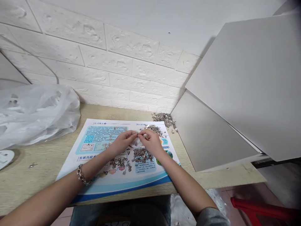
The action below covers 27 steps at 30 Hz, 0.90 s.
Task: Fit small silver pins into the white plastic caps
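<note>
My left hand [122,142] and my right hand [151,142] meet over a printed sheet, with thumbs and fingertips pinched together. Between them is a small whitish, see-through piece that looks like a plastic bag [135,144]; the fingers cover much of it. Just below the hands, small silvery metal pieces [143,155] lie heaped on the printed sheet [98,185]. A looser scatter of the same pieces [119,163] lies beside my left wrist, and another heap [154,129] is behind my right hand. Their exact shape is too small to tell.
Against the wall, a larger pile of metal pieces [164,119] sits on the wooden table [188,157]. A big translucent plastic bag [37,116] fills the left side. Large grey-white boards [218,131] lean at the right. A red stool [258,207] stands below the table edge.
</note>
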Tool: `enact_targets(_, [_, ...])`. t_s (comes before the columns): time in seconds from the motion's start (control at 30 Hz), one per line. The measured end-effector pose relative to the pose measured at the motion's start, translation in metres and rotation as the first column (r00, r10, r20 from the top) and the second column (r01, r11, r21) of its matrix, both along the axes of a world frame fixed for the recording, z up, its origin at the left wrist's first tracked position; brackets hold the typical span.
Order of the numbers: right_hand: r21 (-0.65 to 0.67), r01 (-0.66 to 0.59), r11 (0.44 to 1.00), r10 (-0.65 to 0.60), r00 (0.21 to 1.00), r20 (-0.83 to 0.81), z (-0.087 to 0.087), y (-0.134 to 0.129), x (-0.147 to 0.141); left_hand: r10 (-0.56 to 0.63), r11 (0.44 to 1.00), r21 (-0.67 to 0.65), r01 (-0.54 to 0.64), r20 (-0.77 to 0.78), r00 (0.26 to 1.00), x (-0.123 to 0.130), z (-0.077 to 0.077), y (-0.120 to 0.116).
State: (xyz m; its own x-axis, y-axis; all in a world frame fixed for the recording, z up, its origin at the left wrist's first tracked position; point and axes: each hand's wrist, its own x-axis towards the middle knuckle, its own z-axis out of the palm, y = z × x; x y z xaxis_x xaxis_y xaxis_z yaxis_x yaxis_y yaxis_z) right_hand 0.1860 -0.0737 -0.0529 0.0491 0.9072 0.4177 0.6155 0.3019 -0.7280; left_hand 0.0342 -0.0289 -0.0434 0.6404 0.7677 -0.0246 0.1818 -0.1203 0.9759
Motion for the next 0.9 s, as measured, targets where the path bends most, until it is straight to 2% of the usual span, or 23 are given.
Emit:
enact_targets(0.1, [-0.078, 0.055, 0.995, -0.062, 0.995, -0.080, -0.003, 0.001, 0.001, -0.023, 1.000, -0.011, 0.023, -0.017, 1.000, 0.002, -0.003, -0.002])
enact_targets(0.23, [-0.108, 0.110, 0.988, -0.124, 0.984, -0.128, -0.005, 0.003, 0.003, 0.062, 0.990, -0.131, -0.060, 0.014, 0.998, 0.005, -0.005, -0.009])
enact_targets(0.33, [-0.053, 0.137, 0.989, -0.138, 0.990, -0.023, -0.004, 0.004, 0.004, 0.087, 0.975, -0.213, -0.069, 0.075, 0.993, 0.007, -0.003, -0.014])
enact_targets(0.43, [-0.006, 0.103, 0.995, -0.102, 0.990, 0.102, -0.003, 0.003, 0.006, 0.082, 0.969, -0.236, -0.070, 0.042, 0.996, 0.008, 0.000, -0.016])
enact_targets(0.6, [0.021, 0.018, 1.000, -0.022, 0.981, 0.195, 0.000, 0.002, 0.010, 0.031, 0.972, -0.233, -0.031, -0.005, 1.000, 0.008, 0.002, -0.015])
enact_targets(0.73, [0.099, -0.006, 0.995, -0.021, 0.962, 0.273, 0.003, 0.001, 0.012, 0.000, 0.979, -0.206, 0.010, 0.047, 0.999, 0.007, 0.001, -0.014])
enact_targets(0.9, [0.087, -0.006, 0.996, -0.021, 0.954, 0.299, 0.004, 0.000, 0.013, -0.008, 0.982, -0.187, 0.014, 0.032, 0.999, 0.004, 0.002, -0.013])
